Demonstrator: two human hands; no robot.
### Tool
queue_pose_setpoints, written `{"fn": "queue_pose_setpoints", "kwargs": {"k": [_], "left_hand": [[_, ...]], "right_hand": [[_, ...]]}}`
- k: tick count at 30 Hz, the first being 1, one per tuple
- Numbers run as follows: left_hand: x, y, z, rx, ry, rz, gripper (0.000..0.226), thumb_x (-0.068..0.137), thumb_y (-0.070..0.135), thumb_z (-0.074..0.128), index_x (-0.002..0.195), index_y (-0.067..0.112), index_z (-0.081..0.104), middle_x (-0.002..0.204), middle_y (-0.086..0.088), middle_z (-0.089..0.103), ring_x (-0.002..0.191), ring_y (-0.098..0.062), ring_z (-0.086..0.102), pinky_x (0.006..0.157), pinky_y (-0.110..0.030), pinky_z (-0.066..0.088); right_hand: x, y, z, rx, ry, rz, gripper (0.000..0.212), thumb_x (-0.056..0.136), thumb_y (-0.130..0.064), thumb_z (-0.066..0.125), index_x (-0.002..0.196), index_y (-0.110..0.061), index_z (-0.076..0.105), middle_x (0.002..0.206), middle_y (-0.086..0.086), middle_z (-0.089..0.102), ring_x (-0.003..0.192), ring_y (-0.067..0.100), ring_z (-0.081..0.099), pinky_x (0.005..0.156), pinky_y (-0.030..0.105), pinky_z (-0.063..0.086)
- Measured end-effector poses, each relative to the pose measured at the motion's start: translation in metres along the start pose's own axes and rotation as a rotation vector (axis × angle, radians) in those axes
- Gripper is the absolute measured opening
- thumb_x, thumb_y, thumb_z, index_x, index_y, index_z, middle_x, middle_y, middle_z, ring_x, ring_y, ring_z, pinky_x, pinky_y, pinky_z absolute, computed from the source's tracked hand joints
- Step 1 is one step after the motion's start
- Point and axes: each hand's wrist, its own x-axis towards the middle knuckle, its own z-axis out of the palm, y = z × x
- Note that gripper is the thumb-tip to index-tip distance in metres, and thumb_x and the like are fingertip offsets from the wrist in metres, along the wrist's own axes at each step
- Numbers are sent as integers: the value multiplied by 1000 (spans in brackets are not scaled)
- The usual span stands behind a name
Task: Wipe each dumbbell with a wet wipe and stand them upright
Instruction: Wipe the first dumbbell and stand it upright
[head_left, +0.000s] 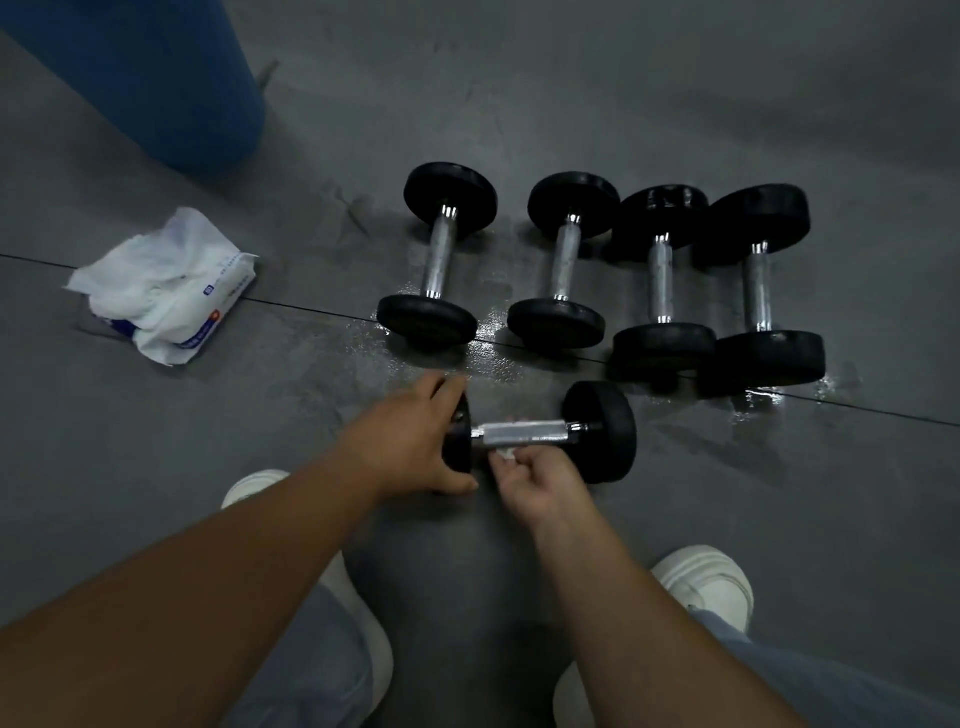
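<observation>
A black dumbbell (540, 432) with a chrome handle lies sideways on the grey floor just in front of me. My left hand (410, 441) grips its left head. My right hand (535, 480) pinches a small white wet wipe (505, 456) just under the handle near the left head. Behind it, several more black dumbbells (660, 280) lie flat in a row, handles pointing away from me.
An opened pack of wet wipes (166, 288) lies on the floor at the left. A blue cylinder (156, 78) stands at the back left. Wet patches (488, 325) shine on the floor around the dumbbells. My white shoes (706, 582) are near the bottom.
</observation>
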Motion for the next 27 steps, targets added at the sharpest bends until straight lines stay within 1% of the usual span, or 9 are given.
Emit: {"fn": "queue_pose_setpoints", "kwargs": {"k": [4, 7, 9, 12, 15, 19, 23, 25, 27], "left_hand": [[3, -1, 3, 119, 59, 41, 118, 65, 50, 83, 152, 17, 12, 158, -12, 8, 138, -33, 30, 110, -44, 38], [3, -9, 5, 120, 57, 50, 117, 62, 51, 85, 150, 19, 15, 154, -8, 11, 136, -30, 30, 108, -44, 40], [3, -10, 0, 101, 59, 59, 120, 57, 54, 85, 149, 20, 17, 149, -6, 15, 132, -28, 33, 106, -43, 42], [3, -9, -2, 80, 17, 37, 130, 59, 60, 82, 155, 18, 5, 157, -8, 6, 145, -29, 18, 116, -39, 29], [4, -6, -1, 70, -10, 8, 128, 66, 55, 77, 156, 16, -4, 163, -8, -5, 149, -28, 13, 118, -40, 23], [2, -7, -2, 104, -8, 30, 127, 63, 56, 81, 155, 13, 5, 157, -7, 14, 141, -26, 28, 114, -36, 29], [2, -9, -2, 45, -72, 13, 131, 62, 55, 82, 156, 17, -1, 161, -5, 4, 146, -28, 21, 116, -38, 28], [6, -11, -9, 30, -140, 31, 127, 66, 48, 81, 156, 17, -3, 163, -5, 0, 146, -28, 22, 114, -37, 31], [9, -13, -18, 90, -160, 62, 124, 65, 50, 82, 155, 13, 6, 159, -6, 15, 140, -27, 33, 108, -35, 35]], "right_hand": [[1, -8, 11, -69, 12, -6, 35, 94, 15, 25, 112, 1, 53, 125, 22, 55, 124, 32, 49, 101, 43, 40], [-15, -3, 8, -421, -14, -88, 31, 89, 16, 33, 98, -2, 56, 94, 17, 60, 99, 30, 61, 78, 34, 56], [-23, 1, 4, -808, -43, -416, 29, 84, 9, 42, 85, -12, 62, 80, 11, 62, 75, 23, 62, 56, 29, 50], [-15, 0, 8, -1295, 9, -1041, 24, 85, -4, 49, 95, -19, 65, 88, -1, 65, 79, 17, 60, 71, 26, 46], [-5, 13, 6, -1946, -65, -1295, 30, 75, -9, 55, 101, -23, 60, 101, -2, 62, 97, 21, 59, 82, 36, 46], [-11, -7, -5, -2114, -265, -1309, 34, 73, -12, 52, 104, -19, 63, 103, 2, 65, 96, 25, 60, 83, 35, 44], [-17, -16, -4, -2248, 54, -1271, 25, 88, -13, 48, 108, -18, 62, 105, 6, 64, 100, 27, 58, 88, 34, 39], [-24, 0, 1, -2349, -24, -1301, 24, 92, -13, 43, 110, -15, 57, 108, 7, 61, 103, 28, 56, 90, 36, 39], [-31, -7, 4, -2454, -105, -1302, 25, 91, -12, 43, 112, -14, 56, 111, 8, 61, 103, 29, 58, 89, 37, 40]]}}
